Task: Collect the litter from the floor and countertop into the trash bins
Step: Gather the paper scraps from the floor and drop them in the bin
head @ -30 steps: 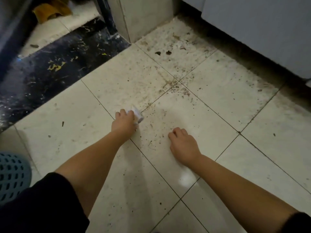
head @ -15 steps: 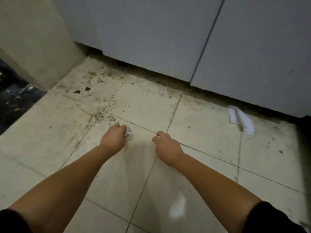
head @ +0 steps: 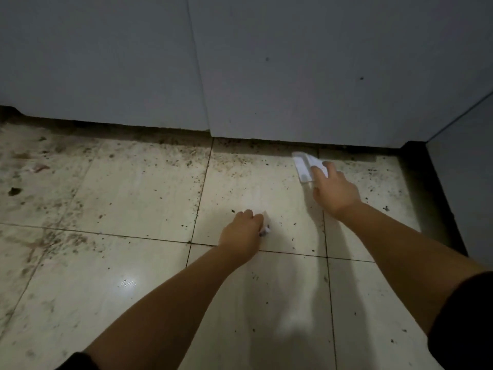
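My left hand (head: 244,231) hangs low over the pale floor tiles, fingers closed around a small crumpled white scrap (head: 265,225) that sticks out at its right side. Farther right, a flat white paper wrapper (head: 304,166) lies on the floor close to the cabinet base. My right hand (head: 333,188) reaches onto the wrapper's right half, fingers spread and resting on it; whether they grip it I cannot tell.
Grey cabinet doors (head: 293,76) run across the back, with a dark gap along their base. A dark plinth (head: 432,198) and another grey panel close off the right. The tiles carry dark crumbs, with larger bits at the far left (head: 14,191).
The view has swung right along the cabinets. My right hand has gone from the bare tile out to the white wrapper. My left hand still holds the scrap.
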The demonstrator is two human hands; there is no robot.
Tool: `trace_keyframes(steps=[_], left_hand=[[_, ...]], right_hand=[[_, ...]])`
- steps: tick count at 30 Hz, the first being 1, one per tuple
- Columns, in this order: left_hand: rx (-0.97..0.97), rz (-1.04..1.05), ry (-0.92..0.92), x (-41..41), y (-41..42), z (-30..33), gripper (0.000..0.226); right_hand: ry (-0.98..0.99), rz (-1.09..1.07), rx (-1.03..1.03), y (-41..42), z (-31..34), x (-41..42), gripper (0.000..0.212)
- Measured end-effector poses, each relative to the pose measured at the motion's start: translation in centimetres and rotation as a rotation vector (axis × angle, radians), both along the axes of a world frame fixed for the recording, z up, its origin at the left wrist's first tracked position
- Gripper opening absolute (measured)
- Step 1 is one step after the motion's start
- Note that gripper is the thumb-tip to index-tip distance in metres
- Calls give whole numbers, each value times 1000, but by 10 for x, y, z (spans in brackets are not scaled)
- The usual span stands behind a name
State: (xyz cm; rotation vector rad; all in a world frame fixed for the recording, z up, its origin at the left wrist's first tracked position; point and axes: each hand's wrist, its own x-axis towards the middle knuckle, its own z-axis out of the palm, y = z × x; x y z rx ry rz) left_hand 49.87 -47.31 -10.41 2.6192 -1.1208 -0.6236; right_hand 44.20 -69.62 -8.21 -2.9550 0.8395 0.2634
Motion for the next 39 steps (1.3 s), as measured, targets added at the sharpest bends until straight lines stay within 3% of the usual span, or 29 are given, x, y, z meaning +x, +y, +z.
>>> trace_keyframes(steps=[5, 10, 13, 18, 22, 29, 33, 39], left_hand=[[72, -46, -10, -6, 23, -26, 28], [81, -73, -2, -7, 28, -27, 24], [87, -28, 19, -2, 27, -16, 24], [69, 58, -16, 12, 57, 9, 20], [44, 172, -81, 19, 107, 36, 21], [-9, 399, -125, 11, 256, 94, 14], [-57, 641, -220, -18, 385, 143, 11], [-165, 965, -393, -101, 568, 211, 5]], right_hand=[[60, -77, 60, -15, -24, 6, 69], [131, -129, 145, -14, -38, 22, 35], [171, -153, 189, 0, -28, 31, 28], [37, -90, 225, 27, -10, 35, 25], [-24, 123, 168, 70, 20, 49, 22], [-146, 609, 241, 224, 84, 75, 16], [-208, 880, 328, 369, 136, 75, 18], [-296, 1243, 485, 595, 213, 20, 56]])
